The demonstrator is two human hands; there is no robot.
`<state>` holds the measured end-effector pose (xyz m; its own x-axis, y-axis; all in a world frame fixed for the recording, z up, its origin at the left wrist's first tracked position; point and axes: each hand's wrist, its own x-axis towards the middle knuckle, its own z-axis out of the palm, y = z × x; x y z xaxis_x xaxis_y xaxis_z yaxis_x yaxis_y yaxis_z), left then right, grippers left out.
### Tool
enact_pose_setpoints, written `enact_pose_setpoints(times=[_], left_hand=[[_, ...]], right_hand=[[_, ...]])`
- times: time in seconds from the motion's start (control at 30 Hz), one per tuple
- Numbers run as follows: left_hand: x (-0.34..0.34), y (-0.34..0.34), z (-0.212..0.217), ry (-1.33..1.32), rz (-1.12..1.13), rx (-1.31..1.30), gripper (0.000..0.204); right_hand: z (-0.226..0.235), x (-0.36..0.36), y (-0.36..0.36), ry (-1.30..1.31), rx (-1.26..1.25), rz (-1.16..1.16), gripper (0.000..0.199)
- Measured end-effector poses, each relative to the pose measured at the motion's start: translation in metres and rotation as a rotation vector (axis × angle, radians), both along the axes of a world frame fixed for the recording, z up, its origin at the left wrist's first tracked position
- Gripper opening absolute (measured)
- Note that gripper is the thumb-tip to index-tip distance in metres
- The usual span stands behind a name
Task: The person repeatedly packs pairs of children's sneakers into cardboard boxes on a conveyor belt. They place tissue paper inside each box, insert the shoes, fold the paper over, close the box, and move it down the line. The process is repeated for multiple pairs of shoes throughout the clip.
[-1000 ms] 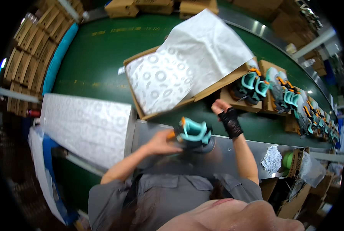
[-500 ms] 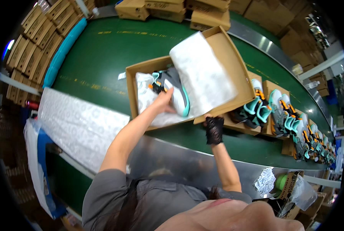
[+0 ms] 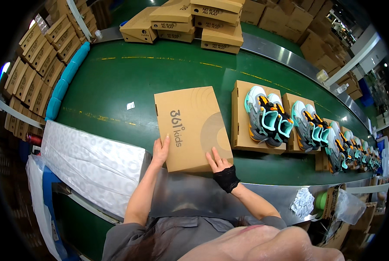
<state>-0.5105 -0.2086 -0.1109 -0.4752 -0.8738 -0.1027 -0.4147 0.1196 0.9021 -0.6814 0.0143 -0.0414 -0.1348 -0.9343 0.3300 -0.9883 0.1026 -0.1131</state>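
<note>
A brown cardboard shoebox point(image 3: 188, 130) lies with its lid down on the green conveyor belt in front of me, slightly turned. My left hand point(image 3: 161, 151) grips its near left edge, thumb over the lid and the other fingers along the side. On the near right part of the lid rests my right hand point(image 3: 220, 167), fingers apart and stretched out; a black lace covering wraps its palm and wrist. Whatever the box contains is hidden under the lid.
Right of the box, a grey, white and turquoise pair of sneakers point(image 3: 268, 115) stands on another shoebox point(image 3: 242, 111), heading a row of several such pairs. White patterned wrapping paper point(image 3: 94, 161) is stacked at left. Shoeboxes point(image 3: 172, 26) are piled at the far side. A small white packet point(image 3: 130, 105) lies on the belt.
The open box, with a sneaker and white paper showing inside, is now covered by its lid. Both hands have moved from inside and beside it to its near corners.
</note>
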Motion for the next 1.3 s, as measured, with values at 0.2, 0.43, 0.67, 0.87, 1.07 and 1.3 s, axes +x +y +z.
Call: enact_pose_setpoints(times=[0.2,0.43,0.67,0.87,1.07,1.3], left_hand=[[-0.008,0.004,0.062,0.598,0.043,0.872,0.054],[0.022,0.036,0.096,0.648,-0.158,0.889,0.058],[0.07,0.113,0.169,0.331,-0.458,0.129,0.088],[0.082,0.153,0.186,0.225,-0.473,0.049,0.097],[0.1,0.183,0.174,0.378,-0.151,0.177,0.095],[0.236,0.223,0.202,1.058,0.442,0.413,0.061]], right_hand=[[0.031,-0.001,-0.006,-0.007,-0.035,0.075,0.045],[0.125,0.025,0.032,-0.088,0.285,0.159,0.045],[0.194,-0.028,-0.023,-0.097,-0.353,0.13,0.058],[0.221,-0.015,-0.041,-0.642,0.164,0.103,0.056],[0.2,0.003,-0.039,-0.774,-0.122,0.245,0.047],[0.131,-0.086,0.025,-0.377,-0.216,-0.085,0.022]])
